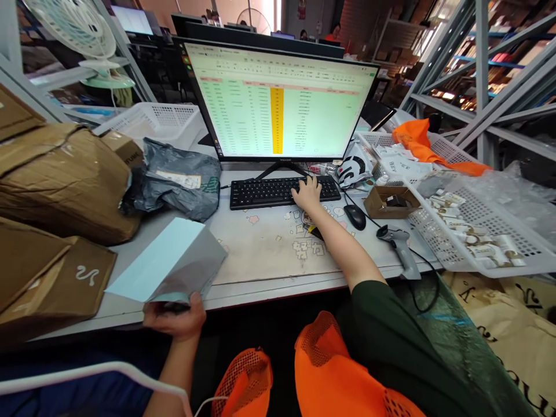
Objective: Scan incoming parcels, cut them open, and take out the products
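Note:
My left hand (177, 319) is closed around the lower end of a light blue box (169, 255), which is tilted over the desk's front left edge. A small dark shape shows between hand and box; I cannot make it out. Stretched forward, my right hand (307, 194) rests with fingers apart on the right part of the black keyboard (260, 192). Behind the keyboard stands a monitor (243, 110) showing a spreadsheet with an orange column. A black mouse (355, 217) lies right of my right hand, and a grey handheld scanner (402, 249) sits at the desk's right edge.
Cardboard boxes (61, 179) and a grey plastic parcel (178, 179) crowd the left. On the right are a small open carton (391, 202) and a white basket (486, 229) of small rolls. A scanner cable hangs off the edge. Orange mesh-trimmed cloth (347, 376) lies below me.

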### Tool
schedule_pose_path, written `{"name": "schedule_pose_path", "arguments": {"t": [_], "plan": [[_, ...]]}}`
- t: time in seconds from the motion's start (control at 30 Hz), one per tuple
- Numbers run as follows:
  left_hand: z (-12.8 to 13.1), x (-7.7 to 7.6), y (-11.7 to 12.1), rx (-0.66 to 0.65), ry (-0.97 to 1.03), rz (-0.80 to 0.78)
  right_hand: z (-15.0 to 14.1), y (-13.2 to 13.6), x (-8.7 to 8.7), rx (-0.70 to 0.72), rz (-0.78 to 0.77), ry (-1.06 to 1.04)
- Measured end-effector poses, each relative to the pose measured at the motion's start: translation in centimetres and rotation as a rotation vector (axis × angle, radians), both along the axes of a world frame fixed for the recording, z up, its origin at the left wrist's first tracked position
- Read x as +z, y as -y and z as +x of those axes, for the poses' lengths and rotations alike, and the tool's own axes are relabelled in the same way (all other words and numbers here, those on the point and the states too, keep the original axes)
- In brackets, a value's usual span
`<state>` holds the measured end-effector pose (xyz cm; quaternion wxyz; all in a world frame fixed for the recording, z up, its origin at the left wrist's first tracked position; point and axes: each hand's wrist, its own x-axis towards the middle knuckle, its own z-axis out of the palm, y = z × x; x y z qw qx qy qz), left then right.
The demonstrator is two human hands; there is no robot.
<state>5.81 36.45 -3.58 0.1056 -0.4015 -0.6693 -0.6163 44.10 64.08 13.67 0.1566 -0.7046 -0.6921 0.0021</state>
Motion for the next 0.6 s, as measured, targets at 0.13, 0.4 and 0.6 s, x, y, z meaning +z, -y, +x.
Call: {"name": "schedule_pose_path", "arguments": {"t": [0.13,0.4,0.6], "plan": [[-0.1,-0.1,0.1,-0.017,-0.028,0.031,-0.6,-0.8,0.3,0.025,-0.082,-0.015],[0.1,-0.1,0.1,0.011,-0.04,0.054,2.8,4.3,-1.8,-0.011,-0.053,-0.009],[0.4,0.6,0.2,0.02,0.032,-0.024,3.2,4.9,-2.4,0.017,0.005,-0.013]]}}
